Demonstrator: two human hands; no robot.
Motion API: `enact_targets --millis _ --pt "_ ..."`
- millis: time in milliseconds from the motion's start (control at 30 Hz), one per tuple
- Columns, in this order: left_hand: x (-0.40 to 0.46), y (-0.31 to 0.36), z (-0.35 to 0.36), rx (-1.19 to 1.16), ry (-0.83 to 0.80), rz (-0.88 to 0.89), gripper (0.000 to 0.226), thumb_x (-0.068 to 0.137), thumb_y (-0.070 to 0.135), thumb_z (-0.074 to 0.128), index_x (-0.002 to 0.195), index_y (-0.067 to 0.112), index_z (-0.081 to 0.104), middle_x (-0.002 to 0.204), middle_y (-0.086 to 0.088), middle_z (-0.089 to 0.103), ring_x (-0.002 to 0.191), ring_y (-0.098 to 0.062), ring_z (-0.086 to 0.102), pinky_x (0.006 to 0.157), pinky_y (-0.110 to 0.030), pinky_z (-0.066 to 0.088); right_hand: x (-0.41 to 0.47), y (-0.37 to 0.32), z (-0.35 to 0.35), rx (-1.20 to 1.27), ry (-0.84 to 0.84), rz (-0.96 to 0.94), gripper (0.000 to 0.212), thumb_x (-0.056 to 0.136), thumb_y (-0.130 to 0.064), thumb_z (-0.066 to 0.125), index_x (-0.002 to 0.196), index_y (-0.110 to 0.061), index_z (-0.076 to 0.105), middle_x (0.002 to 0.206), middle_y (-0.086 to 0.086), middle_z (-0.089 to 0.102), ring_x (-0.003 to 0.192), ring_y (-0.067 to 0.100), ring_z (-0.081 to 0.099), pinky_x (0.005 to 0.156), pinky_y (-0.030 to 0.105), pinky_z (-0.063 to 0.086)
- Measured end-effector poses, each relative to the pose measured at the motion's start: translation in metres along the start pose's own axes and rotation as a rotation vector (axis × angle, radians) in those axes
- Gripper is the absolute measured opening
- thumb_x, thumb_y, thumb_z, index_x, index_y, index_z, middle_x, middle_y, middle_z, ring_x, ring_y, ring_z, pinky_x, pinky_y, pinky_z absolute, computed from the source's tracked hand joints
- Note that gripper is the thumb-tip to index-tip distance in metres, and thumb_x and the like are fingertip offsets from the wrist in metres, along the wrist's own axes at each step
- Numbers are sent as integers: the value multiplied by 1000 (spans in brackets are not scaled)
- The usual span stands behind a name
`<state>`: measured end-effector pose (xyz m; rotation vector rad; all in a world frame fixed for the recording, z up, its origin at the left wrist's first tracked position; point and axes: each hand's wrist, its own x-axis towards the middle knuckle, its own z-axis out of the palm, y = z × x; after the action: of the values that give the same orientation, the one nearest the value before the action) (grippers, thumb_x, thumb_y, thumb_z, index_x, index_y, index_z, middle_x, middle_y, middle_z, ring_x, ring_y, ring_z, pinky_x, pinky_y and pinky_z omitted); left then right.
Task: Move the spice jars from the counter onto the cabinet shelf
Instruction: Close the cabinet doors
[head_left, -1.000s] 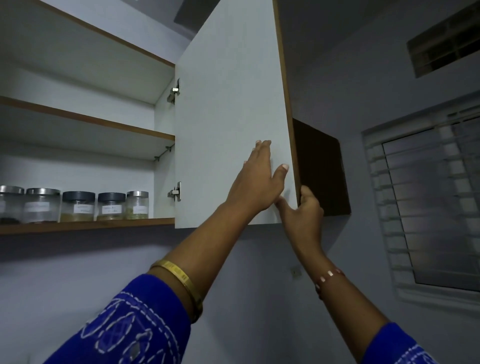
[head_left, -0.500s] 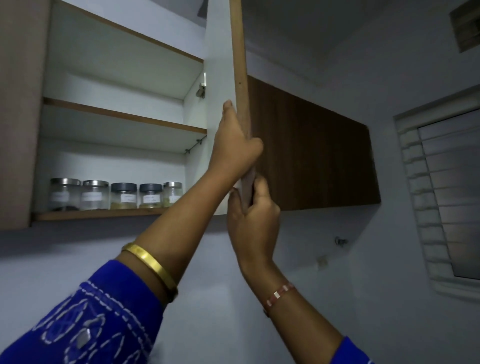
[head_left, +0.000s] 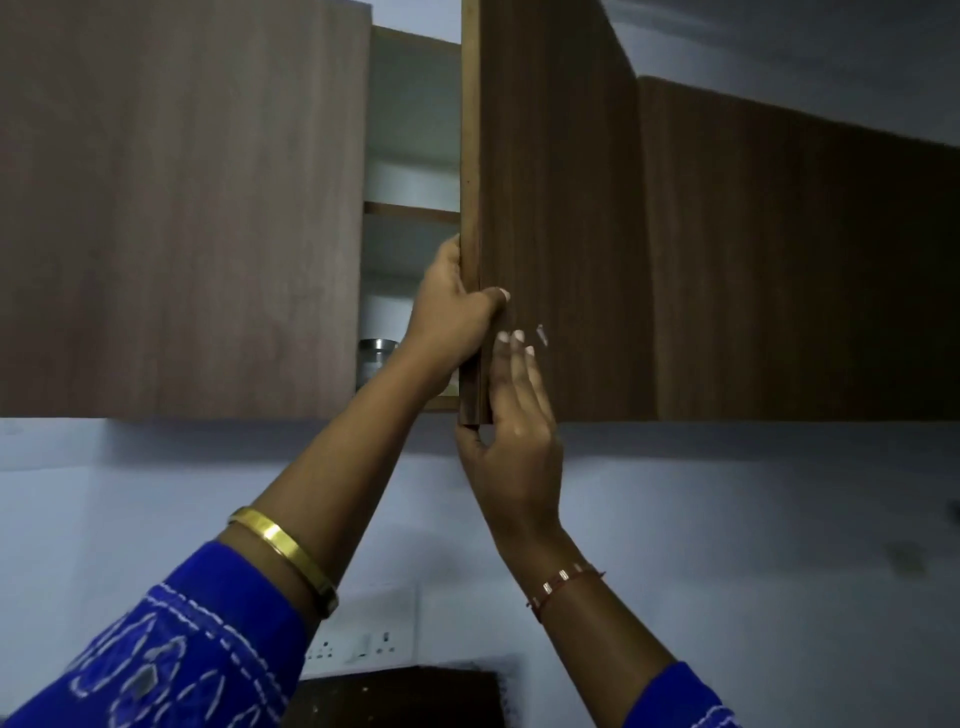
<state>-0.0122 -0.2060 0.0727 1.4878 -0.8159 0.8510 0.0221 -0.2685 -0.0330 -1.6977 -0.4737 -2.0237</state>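
Spanning the upper view, wood-grain cabinets (head_left: 182, 208) hang on a pale wall (head_left: 727, 519). Door (head_left: 556, 208) ajar (narrow gap). Left hand (head_left: 452, 317) grips its edge; right hand (head_left: 514, 431), fingers straight, presses its face. Wall socket (head_left: 358, 647) below. One jar (head_left: 375, 361) visible on shelf (head_left: 441, 402).

No legible text, labels or numbers anywhere

The left hand (head_left: 451, 312) grips the cabinet door's (head_left: 556, 208) free edge — thumb wrapped onto its front — while the right hand (head_left: 514, 415) presses straight fingers against it; one steel-lidded jar (head_left: 375, 358) shows through the gap.
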Motion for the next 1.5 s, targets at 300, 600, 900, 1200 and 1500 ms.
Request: enact_targets --millis 300,600,900,1200,1500 --pt "28 -80 -62 115 52 -12 50 93 6 50 140 9 33 136 -8 50 118 -14 51 94 -22 42 -17 -4 101 -277 -86 -121 69 60 -14 87 122 1 60 122 20 65 111 34 64 87 39 56" --pt "42 -154 -95 461 66 127 45 96 10 43 140 9 35 125 8 49 117 -6 47 87 -7 35 -27 4 175 -481 -204 -158 67 63 -16 84 123 1 60 121 21 65 109 35 65 88 40 56" --pt "42 -245 -141 1028 56 330 69 92 44 26 147 4 16 157 -14 13 143 -13 0 117 -31 -3 -36 16 228 -581 -239 -182 60 67 -12 80 122 2 60 120 24 64 108 37 65 87 41 57" --pt "50 -272 -137 1202 177 436 57 93 31 30 142 2 34 150 -23 30 141 -34 24 116 -30 -6 -38 25 248 -604 -209 -238 41 81 -7 53 121 1 61 120 23 64 108 36 65 88 40 56" --pt "48 -280 -136 1343 178 499 56 94 34 25 145 10 29 152 -24 25 142 -37 21 115 -37 -8 -39 28 238 -537 -249 -235 48 77 -10 55 123 3 59 125 25 60 115 38 60 94 41 51"
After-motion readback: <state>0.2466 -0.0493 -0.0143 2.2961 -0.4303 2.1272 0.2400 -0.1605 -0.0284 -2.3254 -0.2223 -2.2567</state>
